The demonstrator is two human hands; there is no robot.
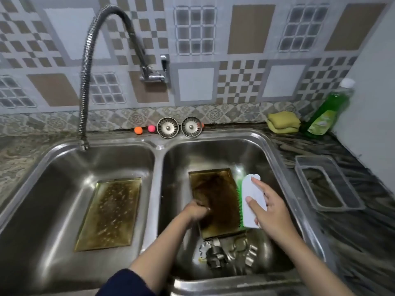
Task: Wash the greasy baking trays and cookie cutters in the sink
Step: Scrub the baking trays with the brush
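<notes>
A greasy brown baking tray [215, 189] lies in the right basin of the steel double sink [159, 159]. My left hand [195, 210] grips the tray's left edge. My right hand [269, 207] holds a white scrub brush [253, 201] with green bristles, set against the tray's right edge. Several metal cookie cutters [226, 252] lie on the basin floor just in front of the tray. A second greasy tray [110, 213] lies flat in the left basin.
A flexible metal tap [89, 67] arches from the wall over the left basin. Two sink strainers [167, 127] and small coloured balls stand on the back ledge. Yellow sponges [282, 122], a green dish-soap bottle [327, 112] and a clear plastic container [327, 182] sit on the right counter.
</notes>
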